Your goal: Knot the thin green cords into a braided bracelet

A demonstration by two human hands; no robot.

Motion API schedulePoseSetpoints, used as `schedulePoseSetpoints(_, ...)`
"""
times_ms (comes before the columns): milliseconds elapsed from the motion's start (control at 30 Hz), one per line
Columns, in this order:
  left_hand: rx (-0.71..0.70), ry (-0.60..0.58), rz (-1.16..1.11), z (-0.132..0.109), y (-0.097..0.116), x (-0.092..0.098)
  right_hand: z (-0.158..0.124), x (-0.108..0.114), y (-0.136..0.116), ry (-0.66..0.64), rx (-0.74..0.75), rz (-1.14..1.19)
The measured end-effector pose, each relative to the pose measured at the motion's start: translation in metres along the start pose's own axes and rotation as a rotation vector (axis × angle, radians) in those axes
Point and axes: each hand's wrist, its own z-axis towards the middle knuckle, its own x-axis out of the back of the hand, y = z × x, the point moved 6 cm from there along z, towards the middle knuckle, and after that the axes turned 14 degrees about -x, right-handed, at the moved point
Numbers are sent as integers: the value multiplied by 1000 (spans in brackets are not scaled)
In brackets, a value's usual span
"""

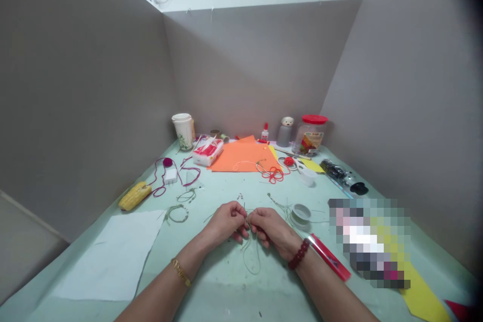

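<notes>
My left hand [226, 220] and my right hand [270, 227] meet over the middle of the pale green table [211, 292], fingers pinched together on a thin pale green cord [252, 256]. The cord hangs in a loop from my fingers down onto the table. A gold bracelet sits on my left wrist and a dark red bead bracelet on my right wrist. A small spool of the same cord [301, 213] lies just right of my right hand.
Finished cord loops [177, 213] lie left of my hands, above a white sheet [113, 256]. Orange paper [243, 157], red cord [273, 175], tissue pack [207, 152], cup [183, 131], glue bottle [265, 132] and red-lidded jar [311, 134] stand behind. A yellow corn-shaped object [135, 195] lies left; a red ruler [330, 257] right.
</notes>
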Motion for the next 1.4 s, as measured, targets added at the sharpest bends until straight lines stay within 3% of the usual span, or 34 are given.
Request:
schedulePoseSetpoints(267,-51,-67,26,-1,5,-1,-1,1,0,3,2,23)
schedulePoseSetpoints(600,-271,-9,447,-7,12,6,-1,0,-1,25,14,-17)
schedulePoseSetpoints(767,-204,-73,362,-6,5,9,2,-1,2,35,19,-48)
schedulePoseSetpoints(1133,-202,-89,375,-4,1,12,-1,-2,2,42,28,-89)
schedulePoseSetpoints(1400,-79,-40,52,-4,2,15,0,0,5,40,14,-131)
